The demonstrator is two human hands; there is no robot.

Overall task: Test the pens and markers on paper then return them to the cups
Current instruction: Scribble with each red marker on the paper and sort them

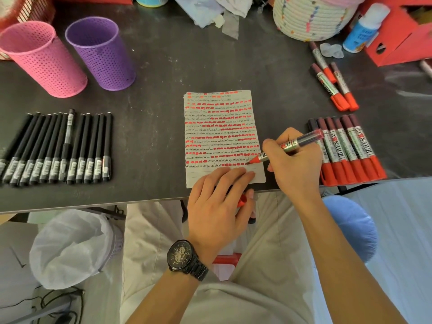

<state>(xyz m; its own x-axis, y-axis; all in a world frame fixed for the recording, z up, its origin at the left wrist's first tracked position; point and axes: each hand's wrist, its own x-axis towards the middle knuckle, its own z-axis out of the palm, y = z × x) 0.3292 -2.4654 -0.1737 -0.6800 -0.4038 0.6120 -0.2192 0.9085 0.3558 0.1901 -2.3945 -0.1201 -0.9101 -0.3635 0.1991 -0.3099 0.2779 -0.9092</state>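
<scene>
A sheet of paper (222, 108) covered with rows of red and black marks lies at the table's front edge. My right hand (294, 164) grips an uncapped red marker (289, 146), its tip touching the paper's lower right. My left hand (217, 202) presses its fingers flat on the paper's bottom edge and holds a red cap (242, 201) under the palm. A pink cup (44, 59) and a purple cup (102, 54) stand at the back left. Several black pens (58, 148) lie in a row at the left. Several red markers (350, 150) lie in a row at the right.
Three more red markers (332, 80) lie behind the row at the right. A woven basket (311, 17), a glue bottle (364, 29) and a red box (402, 40) crowd the back right. A lined bin (70, 246) stands on the floor below the table edge.
</scene>
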